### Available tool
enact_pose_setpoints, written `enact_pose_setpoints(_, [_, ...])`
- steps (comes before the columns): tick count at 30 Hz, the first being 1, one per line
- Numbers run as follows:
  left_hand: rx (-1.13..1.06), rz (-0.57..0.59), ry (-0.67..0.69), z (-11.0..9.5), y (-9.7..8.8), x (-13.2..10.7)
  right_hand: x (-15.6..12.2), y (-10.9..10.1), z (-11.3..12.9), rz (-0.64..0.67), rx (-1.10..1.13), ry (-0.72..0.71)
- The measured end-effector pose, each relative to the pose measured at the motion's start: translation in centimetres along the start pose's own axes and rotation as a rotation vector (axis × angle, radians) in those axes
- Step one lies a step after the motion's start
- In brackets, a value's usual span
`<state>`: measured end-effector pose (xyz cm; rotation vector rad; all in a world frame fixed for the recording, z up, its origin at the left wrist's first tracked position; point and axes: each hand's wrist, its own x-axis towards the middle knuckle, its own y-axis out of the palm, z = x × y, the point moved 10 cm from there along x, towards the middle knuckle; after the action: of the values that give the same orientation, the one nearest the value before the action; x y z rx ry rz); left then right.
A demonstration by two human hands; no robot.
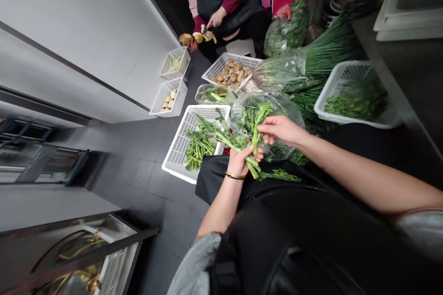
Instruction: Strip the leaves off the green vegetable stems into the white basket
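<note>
Five white perforated plastic baskets stand on the dark tiled floor point(138, 166) around you. The largest basket point(180, 140), at your 11 o'clock, holds a heap of thin trimmed stems. A second basket point(332, 78) at 2 o'clock has leafy greens, and a third basket point(216, 67) at 12 o'clock has brown lumpy roots. Two small baskets point(176, 108) sit at 10 o'clock against the smooth grey cabinet.

One long sheaf of chives point(328, 50) in a plastic sleeve lies at 1 o'clock. One crinkled clear bag point(290, 110) of greens sits just behind your hands.

Over your black apron point(221, 179) you hold a bunch of green stalks point(224, 136). Your left hand point(239, 161) is clenched round their thick ends, and your right hand point(280, 129) pinches one stalk near its top. One thin gold bangle point(234, 176) circles your left wrist.
</note>
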<state>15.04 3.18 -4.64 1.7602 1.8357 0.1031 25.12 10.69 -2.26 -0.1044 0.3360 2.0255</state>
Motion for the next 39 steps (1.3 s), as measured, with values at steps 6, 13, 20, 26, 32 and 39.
enact_pose_setpoints(6, [-0.088,-0.261,0.224,-1.6,-1.6,-0.1,-4.4,1.9,3.3,-0.153,-0.294,-0.494])
enact_pose_setpoints(13, [-0.147,-0.203,0.171,-1.2,-0.5,-0.2,-7.4,2.6,4.3,-0.033,-0.341,-0.472])
enact_pose_setpoints(20, [-0.302,-0.2,0.069,-0.9,-1.3,0.2,-5.2,0.1,2.5,-0.007,-0.183,-0.206])
enact_pose_setpoints(26, [-0.008,-0.11,0.146,-0.8,1.0,-0.9,-0.1,0.4,1.7,-0.009,-0.132,-0.09])
enact_pose_setpoints(32, [-0.075,-0.178,0.169,-1.9,-0.8,-0.1,-3.6,3.3,2.0,-0.012,-0.253,-0.274])
enact_pose_setpoints(39, [-0.246,-0.101,-0.065,-0.2,-0.8,0.6,-4.0,1.5,2.3,-0.004,-0.26,-0.23])
